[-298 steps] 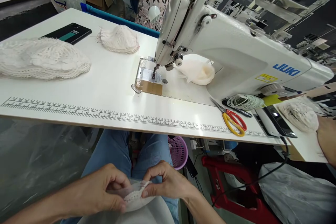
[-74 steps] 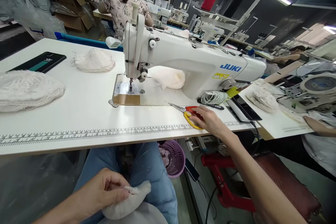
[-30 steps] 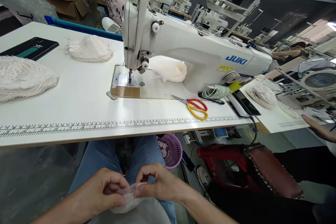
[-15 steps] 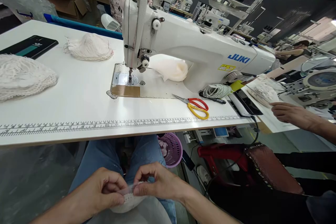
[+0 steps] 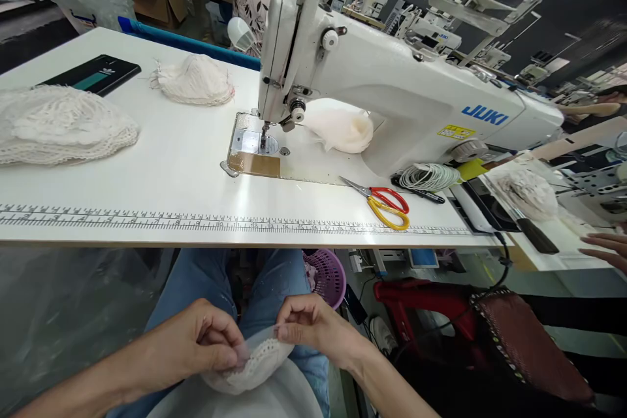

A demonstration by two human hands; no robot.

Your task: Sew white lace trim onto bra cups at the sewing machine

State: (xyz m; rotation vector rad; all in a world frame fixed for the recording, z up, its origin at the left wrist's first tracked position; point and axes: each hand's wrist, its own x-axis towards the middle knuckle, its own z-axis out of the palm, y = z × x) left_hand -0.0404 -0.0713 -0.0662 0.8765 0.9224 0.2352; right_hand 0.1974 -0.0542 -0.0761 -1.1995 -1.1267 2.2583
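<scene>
Over my lap, a white eyelet fabric piece (image 5: 259, 364) with sheer mesh along its upper edge is stretched between my hands. My left hand (image 5: 215, 343) is closed, pinching the left end of the mesh between thumb and fingers. At the other end, my right hand (image 5: 306, 323) grips the mesh edge between thumb and forefinger. Pale, see-through material lies below the piece on my thighs. Beyond the table edge stands a white sewing machine (image 5: 392, 72). Pale sheer fabric (image 5: 345, 130) lies under its arm.
On the table are scissors (image 5: 379, 202), a coiled white cord (image 5: 426, 177), a phone (image 5: 98, 75) and two white fabric stacks (image 5: 59, 124) (image 5: 196, 80). A purple basket (image 5: 330, 277) stands below. At right, a co-worker's hand (image 5: 610, 251) is near another table with a dark-handled tool (image 5: 536, 235).
My hands have moved apart, spreading the fabric so more eyelet edge and mesh show. The view has turned left. At right, the co-worker's hand has left the fabric pile.
</scene>
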